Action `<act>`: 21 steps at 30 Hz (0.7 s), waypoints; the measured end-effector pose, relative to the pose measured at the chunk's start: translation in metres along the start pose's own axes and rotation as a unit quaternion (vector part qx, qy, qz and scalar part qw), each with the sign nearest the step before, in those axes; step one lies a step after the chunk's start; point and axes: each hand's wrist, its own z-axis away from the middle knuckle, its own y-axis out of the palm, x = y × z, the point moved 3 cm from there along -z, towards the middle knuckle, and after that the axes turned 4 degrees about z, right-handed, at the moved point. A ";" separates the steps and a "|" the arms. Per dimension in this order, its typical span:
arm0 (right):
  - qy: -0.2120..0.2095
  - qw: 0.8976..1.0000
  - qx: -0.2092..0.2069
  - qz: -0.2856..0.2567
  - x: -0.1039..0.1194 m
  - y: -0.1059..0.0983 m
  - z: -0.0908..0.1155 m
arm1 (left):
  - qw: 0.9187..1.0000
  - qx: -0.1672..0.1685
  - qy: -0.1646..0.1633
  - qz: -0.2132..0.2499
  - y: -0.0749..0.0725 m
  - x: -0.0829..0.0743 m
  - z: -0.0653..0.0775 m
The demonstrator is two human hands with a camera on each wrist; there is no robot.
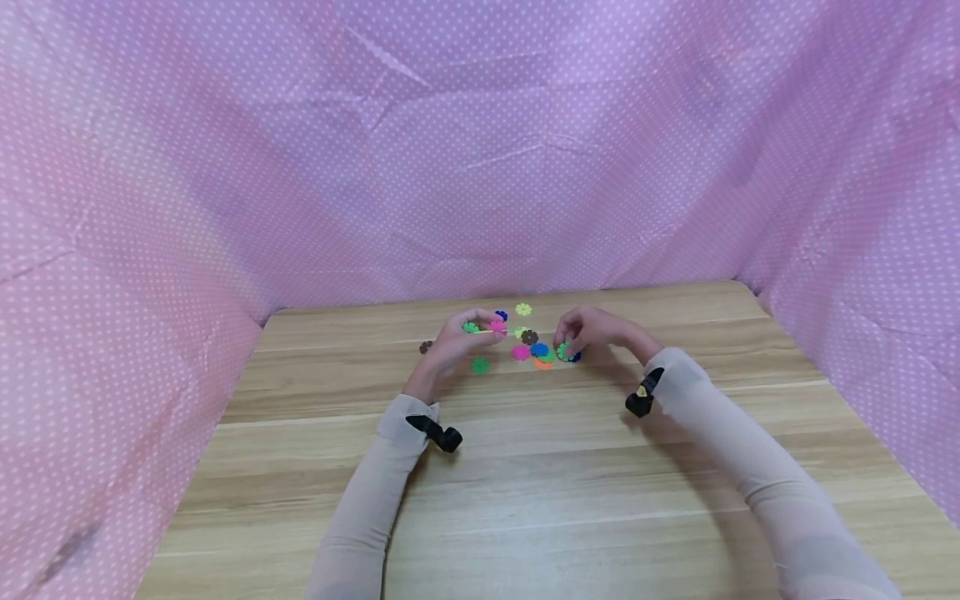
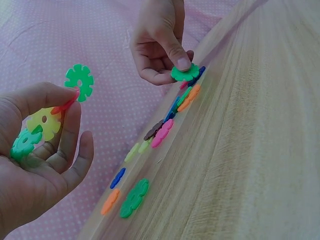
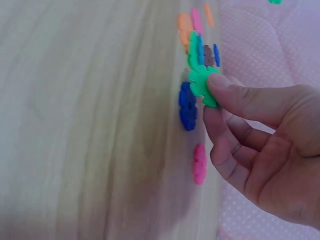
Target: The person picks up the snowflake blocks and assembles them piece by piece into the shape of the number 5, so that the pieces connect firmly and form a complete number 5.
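Note:
My left hand pinches a pink notched plastic snowflake disc between thumb and finger. Joined to it in a small chain are a yellow disc and two green discs, one green disc at the far end and another green disc near the palm. My fingers cover part of the pink one. To the right, my right hand pinches a single green disc just above the table. Right beside it lies a dark blue disc, and a pink disc is below the fingers in the right wrist view.
Between the hands, several loose discs lie on the wooden table, including a pink disc, a brown disc and a blue disc, some overlapping. A green disc lies near the left wrist. Pink dotted cloth surrounds the table.

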 end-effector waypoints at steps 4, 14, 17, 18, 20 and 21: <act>0.019 0.999 0.000 -0.029 0.000 -0.003 0.002 | 1.000 -0.004 -0.004 -0.004 -0.001 0.000 0.000; 0.042 0.997 -0.040 -0.053 0.004 -0.007 0.003 | 1.000 -0.007 -0.008 -0.006 -0.002 0.000 0.001; 0.040 0.995 -0.056 -0.074 0.008 -0.007 0.003 | 1.000 -0.008 -0.006 -0.005 -0.002 -0.001 0.000; 0.041 0.994 -0.061 -0.085 0.010 -0.007 0.003 | 1.000 -0.008 -0.005 -0.006 -0.002 -0.001 0.000; 0.040 0.991 -0.071 -0.106 0.014 -0.006 0.003 | 1.000 -0.008 -0.004 -0.006 -0.002 -0.002 0.000; 0.040 0.990 -0.076 -0.116 0.016 -0.006 0.003 | 1.000 -0.008 -0.004 -0.007 -0.002 -0.002 0.001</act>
